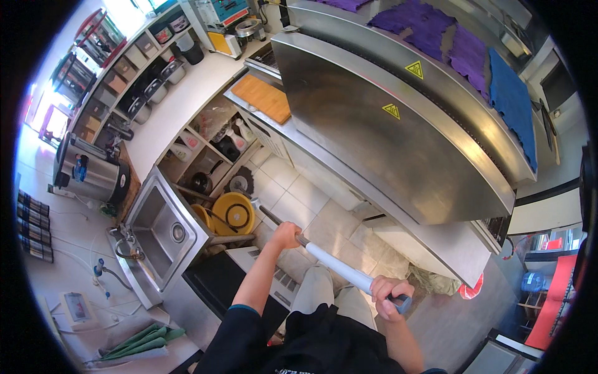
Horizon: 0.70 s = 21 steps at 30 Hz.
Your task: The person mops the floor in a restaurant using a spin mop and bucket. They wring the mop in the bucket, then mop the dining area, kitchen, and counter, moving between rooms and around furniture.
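A long mop [334,266] with a white and grey metal handle runs diagonally before me, its lower end reaching towards the cabinet. My left hand [285,235] grips the metal part of the pole. Around the pole's upper end, by its grey-blue cap, my right hand [391,293] is closed. Near the far end lies a dark grey, shaggy round mop head [239,182] on the tiled floor [322,215], against the open shelving. Just beside it stands a yellow basin [233,210] with a dark hose or ring inside.
A steel sink [161,229] sits to the left, above the basin. Along the right runs a counter [322,163] carrying a large steel hot machine [373,126] with warning signs. Open shelves [205,149] hold spray bottles and a pan. A cloth bundle [434,280] lies beneath the counter's near end.
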Each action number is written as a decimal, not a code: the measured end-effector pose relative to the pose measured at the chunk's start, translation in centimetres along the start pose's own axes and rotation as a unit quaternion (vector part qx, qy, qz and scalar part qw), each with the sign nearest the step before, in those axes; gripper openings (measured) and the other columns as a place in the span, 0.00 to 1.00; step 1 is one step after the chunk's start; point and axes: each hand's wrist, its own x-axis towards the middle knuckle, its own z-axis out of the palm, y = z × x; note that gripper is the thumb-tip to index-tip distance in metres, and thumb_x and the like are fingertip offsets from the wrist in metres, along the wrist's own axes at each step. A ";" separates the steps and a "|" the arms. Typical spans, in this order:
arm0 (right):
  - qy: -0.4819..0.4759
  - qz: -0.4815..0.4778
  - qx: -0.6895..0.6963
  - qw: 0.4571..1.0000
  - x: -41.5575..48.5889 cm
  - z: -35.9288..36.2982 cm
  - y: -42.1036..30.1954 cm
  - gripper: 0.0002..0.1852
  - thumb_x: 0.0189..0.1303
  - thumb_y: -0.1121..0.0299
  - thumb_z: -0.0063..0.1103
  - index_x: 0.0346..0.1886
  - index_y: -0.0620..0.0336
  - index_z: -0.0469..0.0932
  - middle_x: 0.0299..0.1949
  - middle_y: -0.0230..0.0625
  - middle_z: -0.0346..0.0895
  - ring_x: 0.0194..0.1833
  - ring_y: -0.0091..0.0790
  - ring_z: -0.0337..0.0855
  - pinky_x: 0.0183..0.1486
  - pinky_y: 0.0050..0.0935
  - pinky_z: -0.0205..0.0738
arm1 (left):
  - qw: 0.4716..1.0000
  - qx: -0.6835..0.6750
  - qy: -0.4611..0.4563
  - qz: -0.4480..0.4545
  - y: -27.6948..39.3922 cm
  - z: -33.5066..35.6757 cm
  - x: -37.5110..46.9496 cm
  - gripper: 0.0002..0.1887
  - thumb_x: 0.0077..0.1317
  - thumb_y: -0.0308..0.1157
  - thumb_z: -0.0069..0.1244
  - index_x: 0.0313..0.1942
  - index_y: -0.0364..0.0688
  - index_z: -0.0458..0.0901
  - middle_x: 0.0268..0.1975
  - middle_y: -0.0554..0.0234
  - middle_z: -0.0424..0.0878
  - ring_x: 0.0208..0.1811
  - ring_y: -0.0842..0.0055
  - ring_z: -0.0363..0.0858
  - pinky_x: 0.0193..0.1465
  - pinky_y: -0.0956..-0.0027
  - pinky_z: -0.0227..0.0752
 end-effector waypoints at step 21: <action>-0.087 -0.070 -0.110 0.988 -2.2 6.7 -0.9 0.12 0.43 0.79 0.51 0.23 0.57 0.56 0.10 0.36 0.65 0.11 0.31 0.67 0.17 0.30 0.68 | 0.993 -0.048 0.072 0.079 -0.3 -1.2 -5.5 0.09 0.42 0.37 0.58 0.18 0.43 0.78 0.22 0.52 0.78 0.29 0.54 0.78 0.33 0.57 0.73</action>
